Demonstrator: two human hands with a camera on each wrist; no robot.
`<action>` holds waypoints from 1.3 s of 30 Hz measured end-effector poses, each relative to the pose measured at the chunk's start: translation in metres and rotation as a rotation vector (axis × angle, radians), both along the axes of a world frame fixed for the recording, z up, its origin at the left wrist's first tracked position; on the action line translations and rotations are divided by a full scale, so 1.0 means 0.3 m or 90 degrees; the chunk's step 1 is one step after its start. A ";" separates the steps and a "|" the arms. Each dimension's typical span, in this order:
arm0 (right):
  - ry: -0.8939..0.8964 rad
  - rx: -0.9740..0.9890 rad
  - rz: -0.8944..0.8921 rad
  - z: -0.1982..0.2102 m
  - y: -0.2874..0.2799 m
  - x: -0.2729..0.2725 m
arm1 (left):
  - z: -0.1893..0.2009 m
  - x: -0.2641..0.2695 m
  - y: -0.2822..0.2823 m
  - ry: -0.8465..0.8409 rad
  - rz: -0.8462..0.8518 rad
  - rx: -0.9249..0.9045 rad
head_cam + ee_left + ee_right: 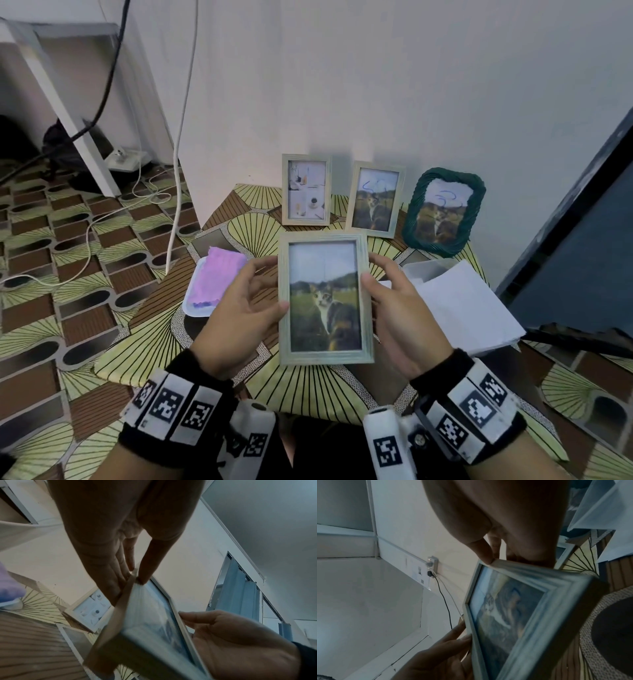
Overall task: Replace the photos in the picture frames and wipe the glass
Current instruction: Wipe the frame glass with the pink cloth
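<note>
A pale wooden picture frame (325, 298) with a cat photo is held upright above the table, glass toward me. My left hand (275, 286) grips its left edge, thumb on the front and fingers behind; the left wrist view shows the same left hand (132, 582) and frame (149, 622). My right hand (371, 270) grips the right edge, and in the right wrist view the thumb of that right hand (489, 559) lies on the frame (513, 615) rim. A pink cloth (215, 277) lies on a white tray at the left.
Three frames lean on the wall: one with a collage (306, 189), one cat photo with blue scribbles (374, 199), and a green woven one (443, 212), also scribbled. A stack of white paper (462, 301) and a clear box (424, 270) lie right. Cables trail on the floor at the left.
</note>
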State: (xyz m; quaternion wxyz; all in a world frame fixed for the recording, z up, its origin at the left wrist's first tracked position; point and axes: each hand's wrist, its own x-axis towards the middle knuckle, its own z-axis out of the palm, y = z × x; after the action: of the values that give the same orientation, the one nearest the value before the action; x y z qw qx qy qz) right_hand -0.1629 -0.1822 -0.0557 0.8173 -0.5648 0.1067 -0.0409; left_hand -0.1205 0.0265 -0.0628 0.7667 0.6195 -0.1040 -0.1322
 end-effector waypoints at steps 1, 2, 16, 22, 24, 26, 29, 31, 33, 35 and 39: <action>-0.006 -0.005 0.004 0.003 0.000 0.007 | 0.008 0.006 0.004 -0.012 -0.001 -0.002; -0.007 -0.006 0.007 0.004 -0.002 0.014 | 0.013 0.010 0.008 -0.020 0.000 0.003; 0.153 -0.041 -0.035 -0.103 -0.039 0.125 | -0.062 0.138 -0.016 -0.056 -0.110 0.371; 0.221 -0.188 -0.003 -0.151 -0.037 0.156 | -0.073 0.180 -0.019 -0.166 -0.151 0.605; 0.230 -0.225 0.021 -0.156 -0.040 0.154 | -0.051 0.216 0.025 -0.229 -0.057 0.662; 0.242 -0.282 0.051 -0.157 -0.042 0.151 | -0.024 0.272 0.090 -0.336 0.042 0.746; 0.228 -0.399 0.077 -0.160 -0.039 0.143 | -0.019 0.357 0.175 -0.385 -0.012 0.977; 0.206 -0.493 0.080 -0.156 -0.030 0.135 | -0.050 0.386 0.200 -0.313 -0.111 1.073; 0.174 -0.563 0.078 -0.155 -0.030 0.121 | -0.095 0.392 0.217 -0.264 -0.188 1.093; 0.146 -0.597 0.091 -0.157 -0.033 0.104 | -0.132 0.390 0.231 -0.230 -0.216 1.093; 0.148 -0.568 0.164 -0.163 -0.044 0.065 | -0.146 0.397 0.237 -0.229 -0.179 1.087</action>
State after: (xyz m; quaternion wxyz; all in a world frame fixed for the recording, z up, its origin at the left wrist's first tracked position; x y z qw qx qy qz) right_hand -0.1432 -0.1954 -0.1047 0.4759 -0.8701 0.0985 0.0821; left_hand -0.0015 0.0975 -0.1066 -0.0094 0.9737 -0.1640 -0.1582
